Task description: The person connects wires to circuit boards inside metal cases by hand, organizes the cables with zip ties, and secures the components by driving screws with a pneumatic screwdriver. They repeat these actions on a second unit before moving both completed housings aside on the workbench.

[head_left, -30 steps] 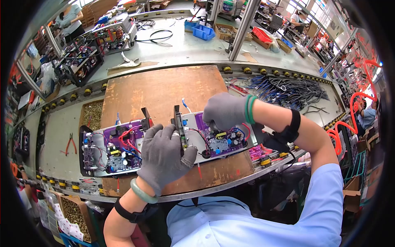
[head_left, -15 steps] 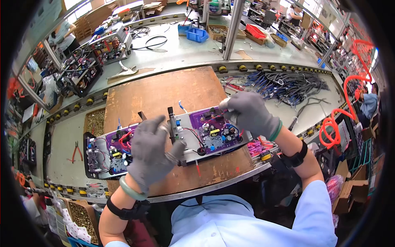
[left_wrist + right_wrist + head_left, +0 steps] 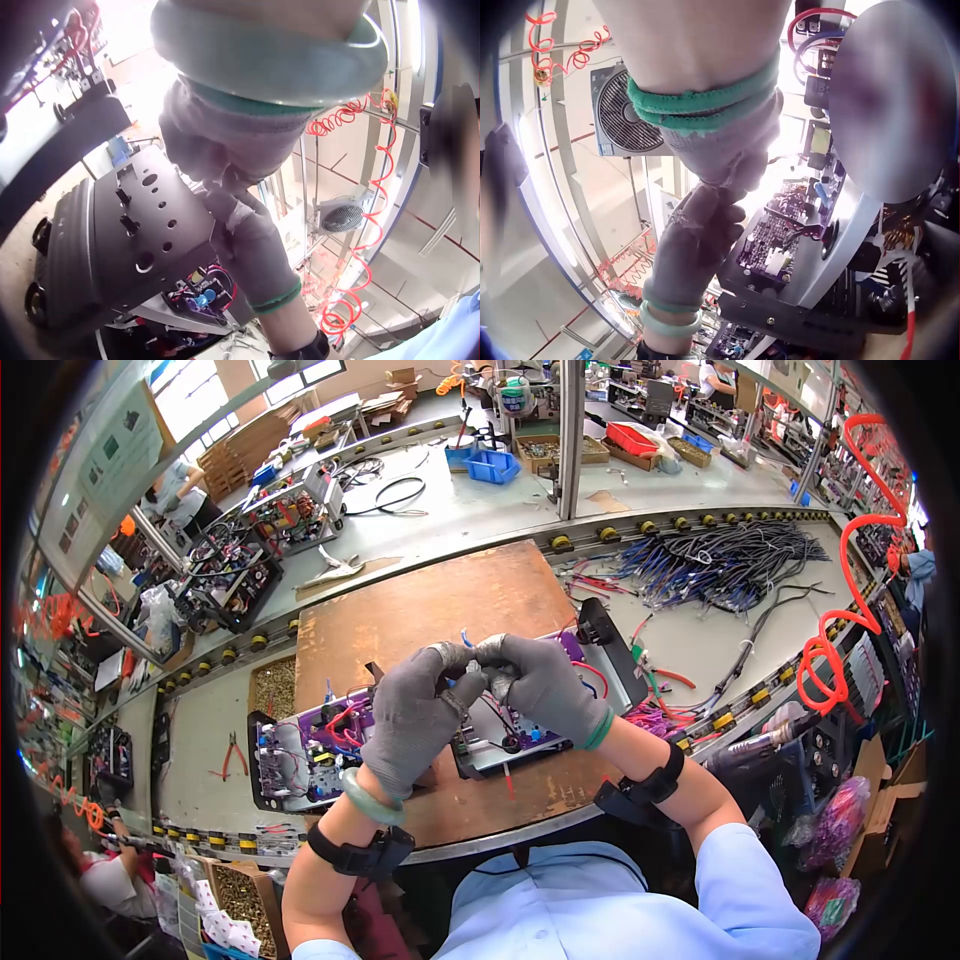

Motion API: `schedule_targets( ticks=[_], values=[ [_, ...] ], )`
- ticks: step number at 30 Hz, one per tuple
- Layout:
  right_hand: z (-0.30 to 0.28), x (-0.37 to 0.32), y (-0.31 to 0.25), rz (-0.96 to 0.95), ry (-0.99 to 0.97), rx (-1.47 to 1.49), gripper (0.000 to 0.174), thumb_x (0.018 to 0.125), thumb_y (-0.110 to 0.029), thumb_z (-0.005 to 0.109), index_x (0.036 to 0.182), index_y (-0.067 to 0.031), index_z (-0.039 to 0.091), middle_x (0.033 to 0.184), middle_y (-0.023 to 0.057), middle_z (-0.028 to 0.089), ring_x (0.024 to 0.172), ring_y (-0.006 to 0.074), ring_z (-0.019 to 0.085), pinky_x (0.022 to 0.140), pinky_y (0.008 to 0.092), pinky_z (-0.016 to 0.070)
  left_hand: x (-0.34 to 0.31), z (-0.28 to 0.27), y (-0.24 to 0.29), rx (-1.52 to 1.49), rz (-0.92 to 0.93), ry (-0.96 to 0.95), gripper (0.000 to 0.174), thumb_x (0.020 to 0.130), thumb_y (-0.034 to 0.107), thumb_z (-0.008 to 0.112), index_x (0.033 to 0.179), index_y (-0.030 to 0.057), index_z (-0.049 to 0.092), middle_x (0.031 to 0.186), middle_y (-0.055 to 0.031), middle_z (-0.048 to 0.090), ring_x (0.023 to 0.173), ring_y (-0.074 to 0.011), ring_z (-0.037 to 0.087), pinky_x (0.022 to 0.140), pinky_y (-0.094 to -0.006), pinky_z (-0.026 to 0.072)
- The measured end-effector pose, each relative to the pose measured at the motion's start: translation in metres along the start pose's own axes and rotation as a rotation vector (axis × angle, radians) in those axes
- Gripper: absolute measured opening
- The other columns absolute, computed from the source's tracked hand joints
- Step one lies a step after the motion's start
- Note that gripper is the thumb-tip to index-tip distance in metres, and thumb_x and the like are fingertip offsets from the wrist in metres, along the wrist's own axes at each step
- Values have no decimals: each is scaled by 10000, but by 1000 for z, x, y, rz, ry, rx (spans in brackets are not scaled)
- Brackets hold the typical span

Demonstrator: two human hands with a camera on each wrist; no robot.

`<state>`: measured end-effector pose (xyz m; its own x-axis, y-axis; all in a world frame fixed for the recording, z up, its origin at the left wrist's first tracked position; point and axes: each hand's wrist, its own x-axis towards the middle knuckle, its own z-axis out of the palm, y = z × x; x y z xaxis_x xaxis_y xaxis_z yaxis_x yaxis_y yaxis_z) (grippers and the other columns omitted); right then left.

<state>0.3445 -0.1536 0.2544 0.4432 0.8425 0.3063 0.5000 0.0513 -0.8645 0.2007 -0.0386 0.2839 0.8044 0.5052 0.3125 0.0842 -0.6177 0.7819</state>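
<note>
Pliers [image 3: 235, 757] with red handles lie on the bench [image 3: 190, 760], left of the wooden board [image 3: 430, 605]. A first circuit unit [image 3: 300, 775] is set across the board's left edge, its right end hidden by the left hand [image 3: 405, 715]. The left hand's fingers are curled inward, and its fingertips are met by those of the right hand [image 3: 550, 690], curled likewise; whether anything small is pinched between them cannot be told, since the contact is covered by the gloves. Both hands are held above a second circuit unit [image 3: 495, 753], which lies over the board's right edge, its middle largely concealed. In the left wrist view, the top is blocked by a pale bangle [image 3: 262, 60]; in the right wrist view, parts are covered by a blurred grey oval [image 3: 896, 97]. Farther right, cables [image 3: 720, 565] are heaped.
</note>
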Motion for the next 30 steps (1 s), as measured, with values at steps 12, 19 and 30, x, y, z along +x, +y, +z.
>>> schedule_targets(
  ticks=[12,19,30],
  values=[
    [21,-3,15,-324,249,-353,182,796,-148,725,971,-99,723,801,111,634,700,317,662,600,409,526,5,-3,-3,240,20,50,131,877,144,717,917,20,718,772,-138,701,680,-272,687,659,-352,541],
    [20,20,22,-315,201,-609,61,767,-141,682,819,-109,680,769,74,620,680,284,666,579,412,520,8,-11,-34,657,249,344,213,894,224,713,989,35,698,843,-175,714,797,-309,710,705,-358,555],
    [28,35,30,-241,-122,-750,37,737,-84,649,773,-77,655,800,118,640,768,325,691,665,444,553,-8,-6,-16,848,-106,-265,370,979,322,467,809,41,638,742,-187,671,765,-388,657,1095,-585,260]
  ],
)
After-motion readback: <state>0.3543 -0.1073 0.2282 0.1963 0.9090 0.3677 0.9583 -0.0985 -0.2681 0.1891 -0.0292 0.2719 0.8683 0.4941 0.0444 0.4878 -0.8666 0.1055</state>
